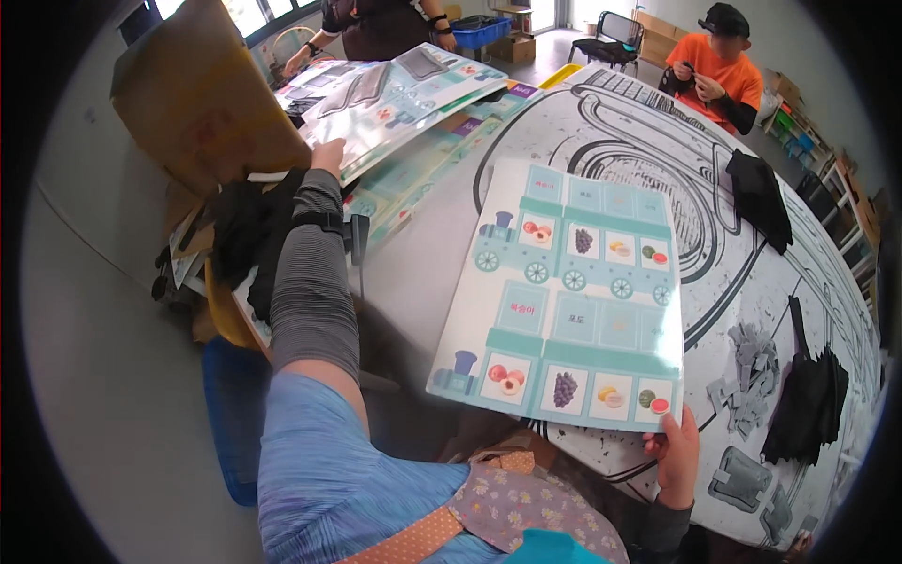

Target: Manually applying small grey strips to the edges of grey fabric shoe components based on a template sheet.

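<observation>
Low at the right, my right hand (676, 451) pinches the bottom right corner of a glossy printed sheet (554, 320). The sheet shows two pale-green trains with fruit pictures in their wagons, and it tilts over the table. My left hand (328, 156) reaches far out to the upper left, its fingers closed at the near edge of another large printed sheet (404, 111). Grey flat pieces (366, 86) lie on top of that one. More printed sheets (423, 174) lie beneath it, partly hidden.
The white table (601, 451) bears black line drawings. Black fabric pieces (806, 404) and grey scraps (747, 376) lie along its right side. A large cardboard box (202, 94) stands beyond my left arm. Across the table sits a person in orange (719, 70); another person (390, 28) stands at the far left.
</observation>
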Available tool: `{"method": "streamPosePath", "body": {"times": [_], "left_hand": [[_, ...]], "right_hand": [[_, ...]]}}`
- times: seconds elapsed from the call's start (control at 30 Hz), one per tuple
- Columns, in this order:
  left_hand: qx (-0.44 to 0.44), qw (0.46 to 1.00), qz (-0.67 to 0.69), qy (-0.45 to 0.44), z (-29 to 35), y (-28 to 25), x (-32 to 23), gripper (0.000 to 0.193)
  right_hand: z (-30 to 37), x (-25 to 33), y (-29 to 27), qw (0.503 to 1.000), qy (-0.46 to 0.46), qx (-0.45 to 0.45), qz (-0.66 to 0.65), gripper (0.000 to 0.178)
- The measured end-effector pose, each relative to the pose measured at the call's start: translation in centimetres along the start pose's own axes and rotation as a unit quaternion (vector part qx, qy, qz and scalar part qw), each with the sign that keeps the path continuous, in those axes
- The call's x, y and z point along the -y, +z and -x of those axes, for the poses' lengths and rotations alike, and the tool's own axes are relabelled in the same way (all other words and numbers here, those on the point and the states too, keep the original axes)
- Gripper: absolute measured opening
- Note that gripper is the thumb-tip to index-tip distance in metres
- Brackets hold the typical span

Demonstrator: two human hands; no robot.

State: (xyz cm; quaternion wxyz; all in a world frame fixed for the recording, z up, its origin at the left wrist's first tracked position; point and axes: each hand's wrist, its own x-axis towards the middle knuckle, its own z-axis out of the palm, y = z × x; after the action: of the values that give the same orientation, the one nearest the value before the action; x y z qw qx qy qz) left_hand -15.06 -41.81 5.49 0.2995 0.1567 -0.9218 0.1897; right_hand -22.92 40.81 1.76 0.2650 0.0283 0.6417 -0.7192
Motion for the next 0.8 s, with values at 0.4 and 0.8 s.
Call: {"method": "streamPosePath", "body": {"times": [0.4,0.8], "left_hand": [[-0.049,0.399,0.725,-0.559,-5.4,-1.0,-5.3,0.029],[-0.079,0.313,0.800,-0.505,-5.9,0.7,-3.5,0.039]], "right_hand": [[1.1,2.1,0.6,0.996,0.019,-0.061,0.064,0.055],[0.8,5.0,0.7,0.999,-0.032,-0.015,-0.026,0.054]]}}
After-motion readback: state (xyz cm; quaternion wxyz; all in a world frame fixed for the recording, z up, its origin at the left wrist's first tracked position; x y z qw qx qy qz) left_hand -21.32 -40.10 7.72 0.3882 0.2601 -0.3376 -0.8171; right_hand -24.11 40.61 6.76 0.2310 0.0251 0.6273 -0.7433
